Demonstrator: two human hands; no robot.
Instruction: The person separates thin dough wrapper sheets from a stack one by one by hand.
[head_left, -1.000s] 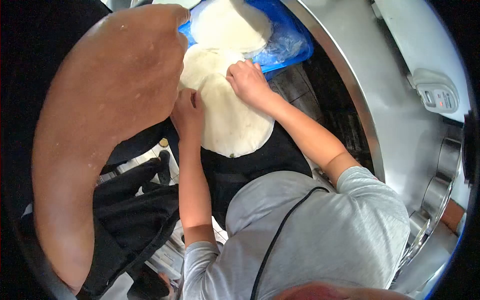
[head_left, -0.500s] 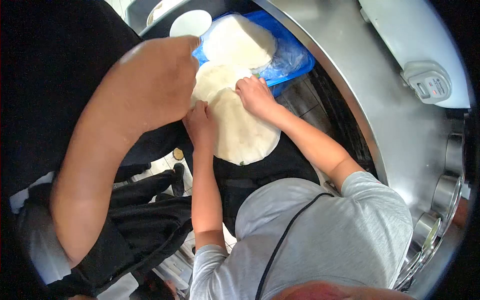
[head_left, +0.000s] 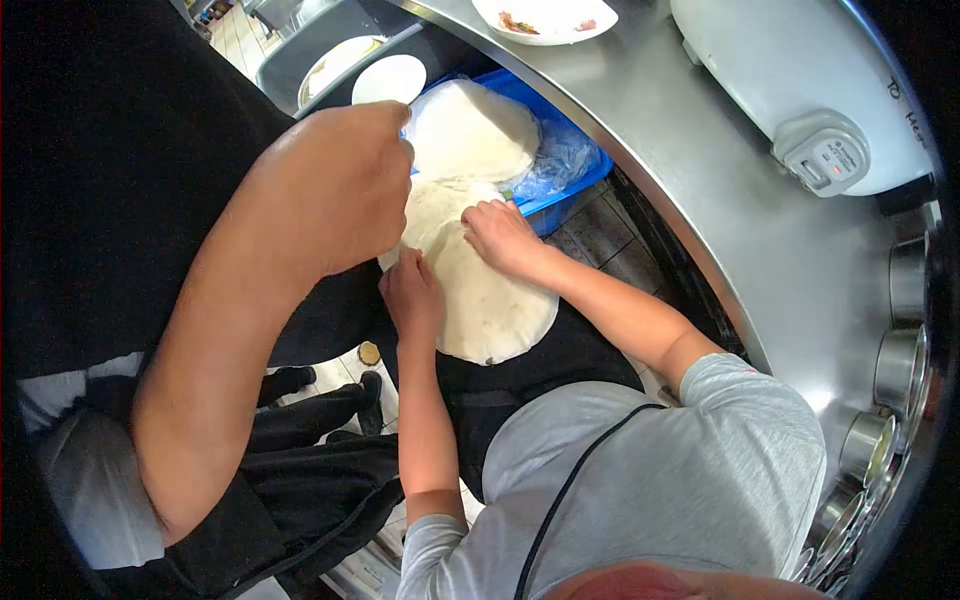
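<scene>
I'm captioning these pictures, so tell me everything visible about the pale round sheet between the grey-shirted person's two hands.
The pale round sheet is cream-coloured, faintly mottled, thin and soft-looking, like dough or flatbread. Its near edge curves, with a small dark green spot. It lies spread, apparently on black cloth. The left hand touches its left side; the right hand has curled fingers at its upper right edge. Whether it joins the pale layer beyond is unclear.

White appliance [head_left: 760,75] on worktop [head_left: 690,150]: handwritten "To Meg", ending unclear. Control panel [head_left: 832,160] print too small to read.
</scene>
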